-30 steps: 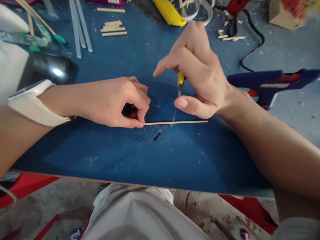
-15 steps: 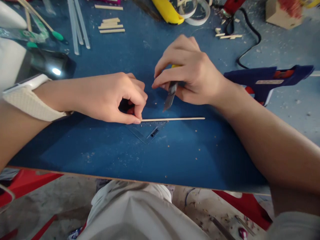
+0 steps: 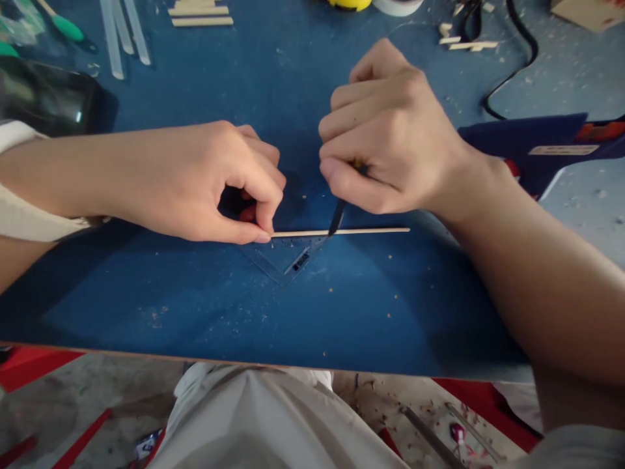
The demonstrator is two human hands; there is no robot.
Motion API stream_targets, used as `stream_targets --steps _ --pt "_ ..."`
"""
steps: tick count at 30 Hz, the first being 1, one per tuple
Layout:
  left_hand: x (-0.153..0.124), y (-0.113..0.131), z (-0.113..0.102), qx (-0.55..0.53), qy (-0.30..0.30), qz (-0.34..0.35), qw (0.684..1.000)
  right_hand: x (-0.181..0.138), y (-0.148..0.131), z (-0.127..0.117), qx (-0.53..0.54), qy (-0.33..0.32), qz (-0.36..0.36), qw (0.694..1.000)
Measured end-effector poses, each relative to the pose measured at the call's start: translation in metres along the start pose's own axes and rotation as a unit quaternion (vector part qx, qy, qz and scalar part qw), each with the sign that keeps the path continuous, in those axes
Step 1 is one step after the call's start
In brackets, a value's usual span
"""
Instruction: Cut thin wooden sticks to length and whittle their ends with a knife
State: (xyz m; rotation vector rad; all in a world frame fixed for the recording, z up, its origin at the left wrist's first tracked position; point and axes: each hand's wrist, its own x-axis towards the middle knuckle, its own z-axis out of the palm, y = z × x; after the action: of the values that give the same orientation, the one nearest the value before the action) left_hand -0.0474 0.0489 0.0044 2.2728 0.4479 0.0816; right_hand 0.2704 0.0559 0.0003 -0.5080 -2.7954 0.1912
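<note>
A thin wooden stick [image 3: 374, 230] lies along the long edge of a clear set square [image 3: 263, 262] on the blue table. With thumb and fingertips pinched together, my left hand [image 3: 224, 185] presses the stick's left end against the set square. My right hand [image 3: 378, 133] is wrapped round a utility knife [image 3: 336, 216]. Its blade points down and its tip touches the stick near the set square's right corner. Most of the knife's handle is hidden in my fist.
A blue glue gun [image 3: 532, 146] lies right of my right wrist, near a black cord [image 3: 525, 62]. Cut sticks [image 3: 202, 21] and clear glue sticks [image 3: 120, 39] lie at the back left, beside a black object [image 3: 49, 94]. The table's edge [image 3: 263, 363] runs in front of my lap.
My right hand has turned and closed round the knife, bringing the blade down onto the stick. My left hand keeps its pinch. The view has shifted nearer the table's front.
</note>
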Motion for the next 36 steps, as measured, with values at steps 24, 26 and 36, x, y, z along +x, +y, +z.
stream_targets --steps 24,26,36 --pt "-0.003 -0.001 0.0 0.021 0.011 -0.017 1.0 0.028 -0.003 0.012 -0.049 -0.075 -0.021 0.996" --pt "-0.004 -0.001 0.0 0.017 0.013 0.001 1.0 0.029 -0.004 0.012 -0.046 -0.079 -0.02 0.996" --pt "-0.005 0.001 -0.002 0.016 0.008 0.014 1.0 0.037 -0.014 0.007 -0.066 -0.11 0.0 0.992"
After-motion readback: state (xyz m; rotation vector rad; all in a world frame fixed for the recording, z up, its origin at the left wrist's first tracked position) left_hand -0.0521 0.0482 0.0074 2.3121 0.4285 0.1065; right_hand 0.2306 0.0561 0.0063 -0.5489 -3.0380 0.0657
